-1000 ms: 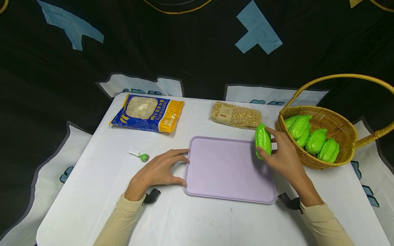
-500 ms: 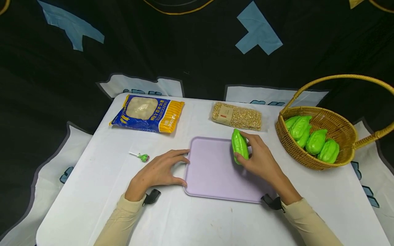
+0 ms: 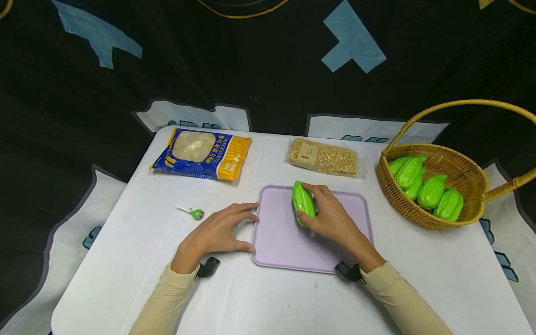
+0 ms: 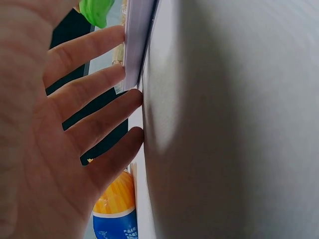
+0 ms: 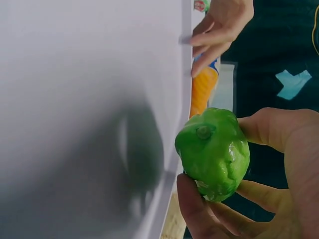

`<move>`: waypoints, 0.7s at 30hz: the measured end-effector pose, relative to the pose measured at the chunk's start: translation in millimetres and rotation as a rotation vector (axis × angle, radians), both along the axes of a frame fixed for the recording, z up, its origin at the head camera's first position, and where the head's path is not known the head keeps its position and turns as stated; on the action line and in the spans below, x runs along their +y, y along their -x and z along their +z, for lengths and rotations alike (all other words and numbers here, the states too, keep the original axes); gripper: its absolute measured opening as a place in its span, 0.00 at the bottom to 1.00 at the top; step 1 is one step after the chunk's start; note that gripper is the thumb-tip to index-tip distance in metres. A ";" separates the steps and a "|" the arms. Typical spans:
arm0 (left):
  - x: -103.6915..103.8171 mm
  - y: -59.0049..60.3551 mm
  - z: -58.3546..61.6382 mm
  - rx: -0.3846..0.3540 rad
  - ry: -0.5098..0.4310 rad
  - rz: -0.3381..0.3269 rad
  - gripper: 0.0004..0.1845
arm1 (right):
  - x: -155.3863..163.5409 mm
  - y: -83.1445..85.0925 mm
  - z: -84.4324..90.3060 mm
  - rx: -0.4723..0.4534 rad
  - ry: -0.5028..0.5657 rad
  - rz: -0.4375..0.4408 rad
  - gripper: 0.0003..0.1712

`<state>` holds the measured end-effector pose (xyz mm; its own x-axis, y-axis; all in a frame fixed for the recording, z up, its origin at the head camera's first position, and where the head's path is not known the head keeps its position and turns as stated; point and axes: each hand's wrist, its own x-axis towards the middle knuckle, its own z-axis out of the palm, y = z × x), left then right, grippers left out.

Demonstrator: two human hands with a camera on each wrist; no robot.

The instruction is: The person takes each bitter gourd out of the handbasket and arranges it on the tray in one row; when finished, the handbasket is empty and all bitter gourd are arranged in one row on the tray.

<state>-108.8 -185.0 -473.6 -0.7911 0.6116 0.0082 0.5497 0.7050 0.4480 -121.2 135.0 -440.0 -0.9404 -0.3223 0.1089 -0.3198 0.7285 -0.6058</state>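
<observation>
**Chayote over lavender tray, right hand gripping**

Chayote (image 3: 303,203), bright green, ribbed, sits in the right hand (image 3: 331,218), fingers (image 5: 197,206) and thumb curled around it, clamped on the fruit. Position: above the upper-middle part of the lavender tray (image 3: 284,242). Right wrist view shows its shadow on the tray surface below, fruit apparently clear of the tray, stem end facing the camera.

Left hand (image 3: 215,231) lies flat on the white desk (image 3: 138,251), fingers (image 4: 94,82) straight and spread apart, tips touching the tray's left edge. Thumb near the lower left corner.

Wicker basket (image 3: 471,221) with a tall hoop handle stands at the desk's right side, well apart from the tray. 5 more green chayotes (image 3: 431,191) lie inside it.

Back of desk: blue-and-yellow bag (image 3: 202,154) to the left, clear packet of grain (image 3: 323,157) just beyond the tray. Small green lollipop (image 3: 193,213) lies left of the left hand. Dark patterned cloth (image 3: 251,60) behind.
</observation>
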 end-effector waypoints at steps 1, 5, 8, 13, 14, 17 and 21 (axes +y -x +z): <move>0.1 0.1 0.2 0.000 -0.001 0.000 0.40 | -3.1 0.7 -0.9 -0.004 0.000 0.005 0.43; 0.2 0.2 1.3 0.003 0.003 0.002 0.40 | -16.4 4.4 -3.0 -0.021 -0.007 0.017 0.42; -0.2 0.4 1.5 0.004 0.005 0.001 0.40 | -26.3 6.9 -3.1 -0.033 -0.016 0.025 0.42; -1.1 0.2 1.7 0.009 0.004 -0.003 0.40 | -40.9 10.3 -6.3 -0.067 -0.021 0.034 0.41; -1.2 0.1 1.6 0.012 0.003 -0.004 0.40 | -43.3 10.9 -7.9 -0.073 -0.021 0.035 0.41; -1.2 -0.7 1.2 0.016 0.003 -0.008 0.39 | -49.2 11.9 -12.2 -0.088 -0.014 0.033 0.41; -0.4 -2.2 0.6 0.019 0.001 -0.020 0.38 | -54.6 11.4 -15.4 -0.102 -0.012 0.031 0.41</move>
